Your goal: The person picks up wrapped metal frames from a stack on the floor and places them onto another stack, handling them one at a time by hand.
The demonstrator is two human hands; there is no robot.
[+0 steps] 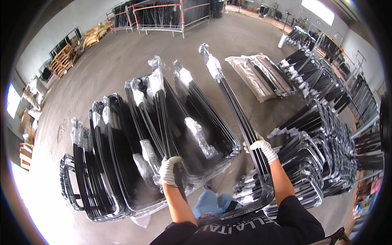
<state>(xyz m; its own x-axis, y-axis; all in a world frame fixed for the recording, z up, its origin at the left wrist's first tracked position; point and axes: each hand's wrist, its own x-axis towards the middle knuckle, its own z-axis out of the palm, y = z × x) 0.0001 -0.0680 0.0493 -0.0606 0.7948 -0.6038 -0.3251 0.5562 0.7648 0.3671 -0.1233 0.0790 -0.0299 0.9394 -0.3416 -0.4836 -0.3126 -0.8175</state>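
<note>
A bundle of black U-shaped metal tube frames [233, 102], its ends wrapped in clear plastic, is lifted in front of my body. My left hand [169, 170], in a white glove, is closed round one leg of the bundle. The other leg is gripped by my gloved right hand [263, 148]. The bend of the bundle lies close to my shirt, and the legs point away from me. Just beyond and left of it, similar wrapped frames [218, 126] stand in a row on the floor. The fingers of my left hand are partly hidden behind the tubes.
Stacks of wrapped black frames [304, 163] crowd the right side. Ahead on the floor lie flat brown-wrapped packs [253, 77]. A red and white metal rack [159, 18] stands at the back. Wooden pallets [63, 60] and filled sacks [96, 34] are along the left wall.
</note>
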